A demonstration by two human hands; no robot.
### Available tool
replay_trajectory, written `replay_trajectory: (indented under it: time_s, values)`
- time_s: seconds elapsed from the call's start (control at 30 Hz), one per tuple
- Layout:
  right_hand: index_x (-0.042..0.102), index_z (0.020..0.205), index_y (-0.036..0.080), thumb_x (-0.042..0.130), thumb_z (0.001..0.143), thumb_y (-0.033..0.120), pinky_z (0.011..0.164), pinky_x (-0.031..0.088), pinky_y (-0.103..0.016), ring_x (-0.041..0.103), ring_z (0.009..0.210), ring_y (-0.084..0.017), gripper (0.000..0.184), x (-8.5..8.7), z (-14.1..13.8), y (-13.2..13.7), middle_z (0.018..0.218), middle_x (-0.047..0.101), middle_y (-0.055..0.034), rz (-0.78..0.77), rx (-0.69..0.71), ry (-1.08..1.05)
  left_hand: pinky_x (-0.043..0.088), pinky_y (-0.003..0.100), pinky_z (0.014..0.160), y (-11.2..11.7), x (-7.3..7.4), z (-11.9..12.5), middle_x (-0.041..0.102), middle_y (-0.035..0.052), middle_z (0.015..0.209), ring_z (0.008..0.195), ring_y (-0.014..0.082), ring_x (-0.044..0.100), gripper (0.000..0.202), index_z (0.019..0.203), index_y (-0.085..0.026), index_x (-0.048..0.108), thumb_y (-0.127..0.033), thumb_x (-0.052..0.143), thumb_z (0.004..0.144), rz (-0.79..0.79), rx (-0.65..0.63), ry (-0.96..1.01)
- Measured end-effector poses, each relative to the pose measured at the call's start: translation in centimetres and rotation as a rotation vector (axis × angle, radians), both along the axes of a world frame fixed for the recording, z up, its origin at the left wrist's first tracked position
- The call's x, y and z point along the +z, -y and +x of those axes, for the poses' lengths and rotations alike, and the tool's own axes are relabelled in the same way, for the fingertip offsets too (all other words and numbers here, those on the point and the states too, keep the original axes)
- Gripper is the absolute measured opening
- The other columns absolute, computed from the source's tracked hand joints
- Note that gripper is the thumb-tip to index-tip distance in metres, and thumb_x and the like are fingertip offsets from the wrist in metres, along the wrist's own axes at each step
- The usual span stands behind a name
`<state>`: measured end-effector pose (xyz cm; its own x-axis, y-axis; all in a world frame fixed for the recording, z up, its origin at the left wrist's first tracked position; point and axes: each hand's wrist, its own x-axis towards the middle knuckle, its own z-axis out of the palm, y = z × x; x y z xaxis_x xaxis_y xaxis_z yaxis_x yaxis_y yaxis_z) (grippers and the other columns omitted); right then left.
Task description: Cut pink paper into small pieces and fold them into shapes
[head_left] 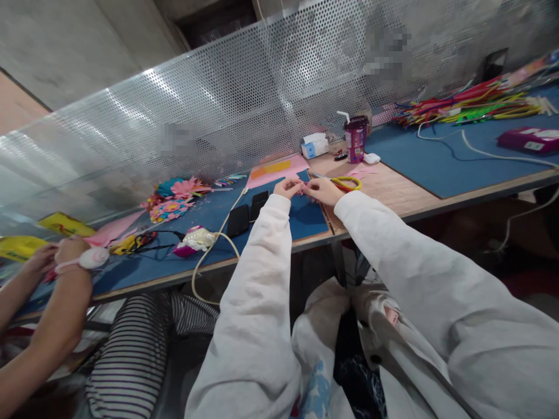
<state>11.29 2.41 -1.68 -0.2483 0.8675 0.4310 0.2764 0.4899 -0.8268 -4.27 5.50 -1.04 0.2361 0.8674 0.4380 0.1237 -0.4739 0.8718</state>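
Observation:
Both my hands meet above the table's blue mat (305, 221), pinching a small pink piece (302, 187) between them. Its exact kind is too small to make out. My left hand (286, 188) grips it from the left with closed fingers. From the other side my right hand (324, 191) holds it with thumb and fingertips. Just past my right hand lie yellow-handled scissors (349, 184). Behind my hands a pink sheet (279, 169) with orange strips rests on the mat. Two dark phones, one a black phone (238, 220), lie left of my left hand.
A purple cup with straw (356, 139) and a tissue pack (314, 145) stand at the back. Paper flowers (174, 201) lie left, near a cable (205, 262). Colourful pipe cleaners (471, 105) pile up right. A co-worker's hands (70, 253) work at far left. A perforated metal panel (244, 87) runs behind.

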Motion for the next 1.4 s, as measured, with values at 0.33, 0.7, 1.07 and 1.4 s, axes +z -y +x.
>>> replay_trajectory:
  time_s: [0.33, 0.7, 1.07, 1.4]
  values:
    - [0.051, 0.068, 0.017, 0.044, 0.085, 0.028, 0.062, 0.046, -0.026, 0.055, 0.063, -0.014, 0.021, 0.0, 0.4, -0.6, 0.064, 0.058, -0.0020, 0.181, -0.344, -0.029, 0.045, 0.021, 0.050, -2.4, 0.0, -1.3, 0.064, 0.0009, 0.063, 0.054, 0.0106, 0.059, 0.022, 0.080, -0.017, 0.061, -0.037, 0.061, 0.071, -0.040, 0.252, 0.078]
    - [0.052, 0.086, 0.017, 0.030, 0.091, 0.031, 0.073, 0.043, -0.032, 0.055, 0.076, -0.020, 0.027, -0.1, 2.2, -2.0, 0.078, 0.059, -0.0075, 0.300, -0.702, -0.134, 0.042, 0.022, 0.057, -3.5, -0.1, -6.1, 0.052, -0.0043, 0.051, 0.047, 0.0107, 0.051, 0.014, 0.084, -0.019, 0.050, -0.031, 0.043, 0.083, 0.161, 0.702, 0.090]
    - [0.040, 0.065, 0.021, 0.042, 0.076, 0.024, 0.057, 0.033, -0.025, 0.043, 0.055, -0.014, 0.012, -0.6, -1.1, 0.4, 0.058, 0.047, 0.0009, 0.329, -0.267, 0.072, 0.044, 0.025, 0.065, 1.3, -0.5, 1.0, 0.064, 0.0050, 0.075, 0.063, 0.0139, 0.059, 0.038, 0.091, -0.017, 0.057, -0.044, 0.031, 0.089, 0.462, 0.273, -0.555]
    - [0.040, 0.068, 0.020, 0.040, 0.081, 0.028, 0.051, 0.034, -0.022, 0.041, 0.051, -0.009, 0.016, -0.2, -1.4, 1.9, 0.056, 0.042, 0.0051, -0.029, -0.047, -0.326, 0.043, 0.023, 0.053, 1.7, -0.3, 1.8, 0.059, 0.0022, 0.063, 0.051, 0.0096, 0.053, 0.047, 0.080, -0.016, 0.056, -0.050, 0.024, 0.090, 0.292, 0.235, -0.288]
